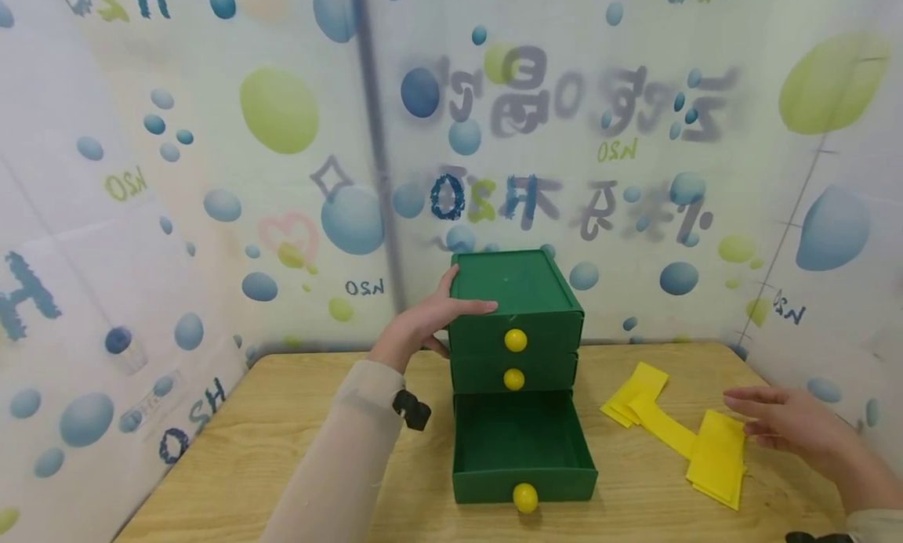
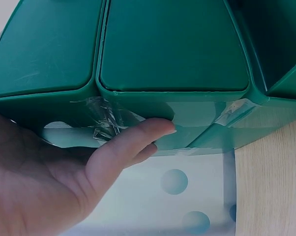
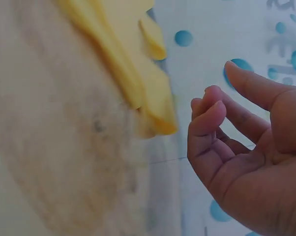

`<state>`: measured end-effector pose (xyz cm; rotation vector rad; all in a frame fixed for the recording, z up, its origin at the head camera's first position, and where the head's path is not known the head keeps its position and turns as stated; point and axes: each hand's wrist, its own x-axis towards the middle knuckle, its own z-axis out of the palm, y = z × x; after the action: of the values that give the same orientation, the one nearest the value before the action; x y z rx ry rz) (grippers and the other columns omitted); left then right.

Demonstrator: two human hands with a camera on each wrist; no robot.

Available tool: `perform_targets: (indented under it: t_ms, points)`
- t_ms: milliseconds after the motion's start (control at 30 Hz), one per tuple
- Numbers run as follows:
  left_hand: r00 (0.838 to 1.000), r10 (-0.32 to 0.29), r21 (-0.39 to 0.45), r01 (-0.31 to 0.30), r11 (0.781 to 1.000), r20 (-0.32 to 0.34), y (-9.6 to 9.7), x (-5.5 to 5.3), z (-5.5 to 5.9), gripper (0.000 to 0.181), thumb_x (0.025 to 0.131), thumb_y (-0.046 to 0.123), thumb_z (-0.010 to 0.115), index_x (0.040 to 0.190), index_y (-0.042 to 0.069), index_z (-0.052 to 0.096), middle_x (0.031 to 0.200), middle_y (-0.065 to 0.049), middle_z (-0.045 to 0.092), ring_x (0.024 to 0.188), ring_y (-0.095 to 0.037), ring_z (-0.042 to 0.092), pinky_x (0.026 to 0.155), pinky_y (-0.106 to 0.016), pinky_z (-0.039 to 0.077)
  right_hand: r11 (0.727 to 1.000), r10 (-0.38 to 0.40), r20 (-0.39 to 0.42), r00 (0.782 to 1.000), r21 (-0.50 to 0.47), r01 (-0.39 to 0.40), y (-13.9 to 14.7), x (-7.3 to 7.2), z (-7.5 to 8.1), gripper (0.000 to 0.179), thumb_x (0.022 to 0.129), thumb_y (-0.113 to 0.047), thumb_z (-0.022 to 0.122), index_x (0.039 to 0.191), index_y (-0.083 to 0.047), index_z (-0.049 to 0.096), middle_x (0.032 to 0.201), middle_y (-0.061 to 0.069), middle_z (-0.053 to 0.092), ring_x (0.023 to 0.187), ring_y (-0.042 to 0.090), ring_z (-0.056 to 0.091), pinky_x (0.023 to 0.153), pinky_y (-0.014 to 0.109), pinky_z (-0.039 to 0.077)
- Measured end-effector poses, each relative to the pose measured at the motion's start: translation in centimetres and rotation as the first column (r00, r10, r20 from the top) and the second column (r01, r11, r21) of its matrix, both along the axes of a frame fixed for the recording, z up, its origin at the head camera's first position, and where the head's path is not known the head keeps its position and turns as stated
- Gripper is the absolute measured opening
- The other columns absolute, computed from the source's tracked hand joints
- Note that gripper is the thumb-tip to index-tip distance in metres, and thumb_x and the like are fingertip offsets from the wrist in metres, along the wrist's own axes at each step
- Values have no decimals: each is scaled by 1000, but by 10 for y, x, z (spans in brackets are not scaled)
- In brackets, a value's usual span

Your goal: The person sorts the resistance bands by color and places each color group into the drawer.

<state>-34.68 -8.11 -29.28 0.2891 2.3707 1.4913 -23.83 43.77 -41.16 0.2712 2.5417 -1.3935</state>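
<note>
A green drawer cabinet (image 1: 515, 280) with round yellow knobs stands on the table. Its bottom drawer (image 1: 524, 484) is pulled out, with a bare green inside; the two drawers above are closed. My left hand (image 1: 430, 316) holds the cabinet's upper left edge, thumb across the top and fingers along the side. In the left wrist view, fingers (image 2: 131, 142) lie against the taped side wall. On the right, folded yellow cloths (image 1: 716, 457) lie on the wood. Just beside them hovers my right hand (image 1: 793, 425), fingers loosely bent and holding nothing.
The wooden table (image 1: 296, 418) carries the cabinet near its middle. A patterned curtain (image 1: 282, 198) with blue and green dots hangs behind and at both sides. Another yellow cloth pile (image 1: 635, 390) lies between the cabinet and the right hand.
</note>
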Motion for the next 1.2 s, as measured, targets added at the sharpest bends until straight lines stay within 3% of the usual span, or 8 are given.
perform_targets:
  t_ms: [200,500,867,1200]
  points:
    - [1000,-1,9,1,1000,2,-3,-1,0,122,85,62,83,165,57,-9,181,-6,7,160,-44,32,88,-60,64,999,-8,20,1000,-47,9,6,-2,-17,64,110,-34,60,150,15,47,98,-2,66,81,15,61,71,26,58]
    - [1000,8,5,-8,1000,-6,-6,-1,-1,122,85,63,83,165,57,-9,181,-5,6,161,-43,30,88,-59,64,995,-3,39,999,-95,6,8,-6,-21,56,109,-28,62,144,15,54,106,-8,69,83,16,63,77,27,63]
    - [1000,15,3,-15,1000,-9,-6,1,-3,122,85,63,83,166,56,-8,182,-3,5,162,-43,28,90,-60,63,993,-55,47,997,-102,59,12,-11,-27,30,107,-12,61,127,8,71,96,-4,71,76,12,67,75,28,65]
    - [1000,4,18,-4,1000,-7,-5,1,-1,121,87,60,83,166,55,-9,182,-2,3,162,-43,27,91,-64,62,993,-64,36,997,-95,68,14,-10,-26,25,105,0,58,122,7,75,94,-9,71,74,11,65,72,25,63]
